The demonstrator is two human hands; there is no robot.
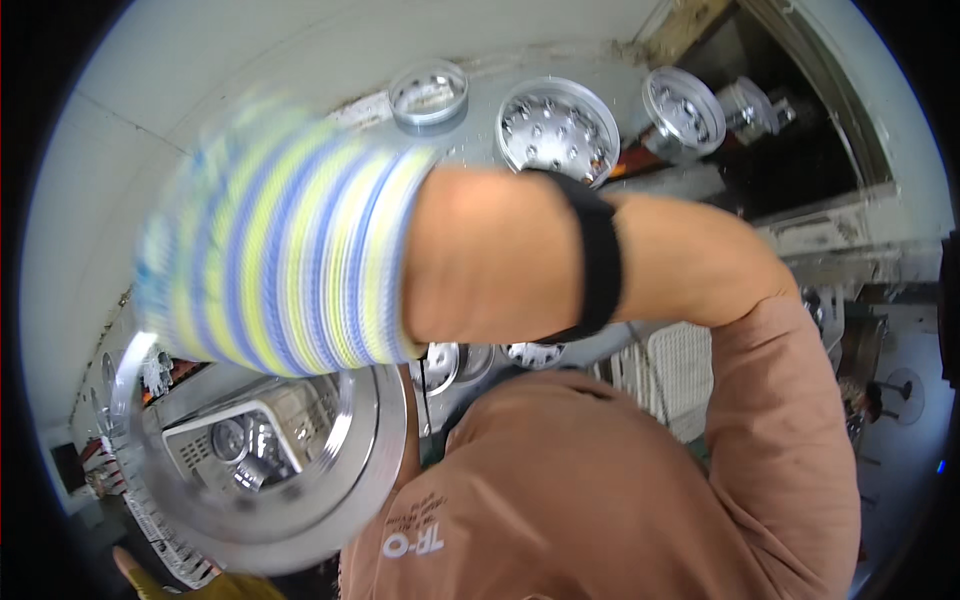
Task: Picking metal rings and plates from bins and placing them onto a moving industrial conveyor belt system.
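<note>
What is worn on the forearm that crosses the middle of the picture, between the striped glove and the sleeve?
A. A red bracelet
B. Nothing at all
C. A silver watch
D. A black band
D. A black band wraps the bare forearm, between the blurred glove with yellow and blue stripes and the salmon-coloured sleeve.

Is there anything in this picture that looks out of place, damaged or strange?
Nothing looks damaged or spilled. The striped glove on the right hand is blurred and covers much of the view, above a shiny round metal disc. The round metal lids behind lie flat in a row.
</note>
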